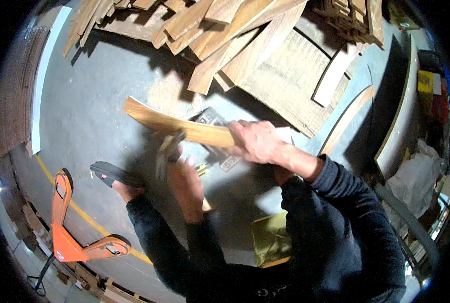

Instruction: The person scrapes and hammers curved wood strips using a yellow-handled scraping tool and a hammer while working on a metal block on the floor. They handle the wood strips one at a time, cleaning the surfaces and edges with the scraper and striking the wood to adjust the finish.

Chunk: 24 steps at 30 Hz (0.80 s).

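Note:
A curved wooden slat [184,124] with brown grain lies slantwise in front of me. My right hand [257,141] is closed around its right end. My left hand [186,187], smeared by motion, is closed on a dark object [168,155] at the slat's lower edge. Blur hides what kind of object it is. Partly covered by the slat is a grey printed thing [210,117], low to the floor. Thin yellow sticks [201,169] show just right of my left hand.
Many wooden slats [235,45] are piled on a pallet [290,76] ahead. Another curved slat [348,118] rests at the right. An orange pallet truck handle [65,242] stands at the lower left, near a yellow floor line [86,214]. My foot wears a black sandal [114,173].

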Each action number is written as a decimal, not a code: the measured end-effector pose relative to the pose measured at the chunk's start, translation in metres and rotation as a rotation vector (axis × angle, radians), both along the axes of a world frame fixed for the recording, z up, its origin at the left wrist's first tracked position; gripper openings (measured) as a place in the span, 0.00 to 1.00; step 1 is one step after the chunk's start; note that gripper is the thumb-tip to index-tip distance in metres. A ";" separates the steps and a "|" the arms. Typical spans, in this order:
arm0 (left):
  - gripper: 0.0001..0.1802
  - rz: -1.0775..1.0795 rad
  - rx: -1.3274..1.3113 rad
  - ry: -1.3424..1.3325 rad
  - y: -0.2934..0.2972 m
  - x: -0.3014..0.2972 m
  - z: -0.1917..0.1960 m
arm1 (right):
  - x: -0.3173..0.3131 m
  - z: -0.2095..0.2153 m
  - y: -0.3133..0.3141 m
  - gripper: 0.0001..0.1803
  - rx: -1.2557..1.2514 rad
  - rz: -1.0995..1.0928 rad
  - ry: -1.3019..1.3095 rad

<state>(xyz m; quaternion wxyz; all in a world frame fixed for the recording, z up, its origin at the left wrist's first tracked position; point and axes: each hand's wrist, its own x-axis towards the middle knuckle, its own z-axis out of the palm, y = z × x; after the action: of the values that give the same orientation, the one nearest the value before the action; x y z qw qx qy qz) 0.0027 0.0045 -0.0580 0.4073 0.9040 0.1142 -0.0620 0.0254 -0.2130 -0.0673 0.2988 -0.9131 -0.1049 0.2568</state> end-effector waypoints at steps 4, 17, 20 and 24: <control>0.21 0.493 -0.412 -0.046 -0.019 -0.007 0.021 | -0.013 0.024 -0.019 0.28 0.179 -0.056 0.045; 0.31 0.527 -0.624 -0.327 -0.075 0.007 0.062 | -0.007 0.067 0.004 0.12 1.031 -0.349 0.406; 0.25 0.531 -0.553 -0.356 -0.093 0.012 0.077 | -0.011 0.063 0.001 0.10 1.108 -0.528 0.551; 0.22 0.520 -0.627 -0.236 -0.095 0.011 0.094 | -0.011 0.071 -0.001 0.09 1.131 -0.639 0.565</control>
<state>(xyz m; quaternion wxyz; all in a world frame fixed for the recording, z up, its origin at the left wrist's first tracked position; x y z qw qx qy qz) 0.0133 -0.0901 0.0362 0.6748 0.6784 0.2667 0.1151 0.0145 -0.2140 0.0037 0.8037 -0.5026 0.1325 0.2897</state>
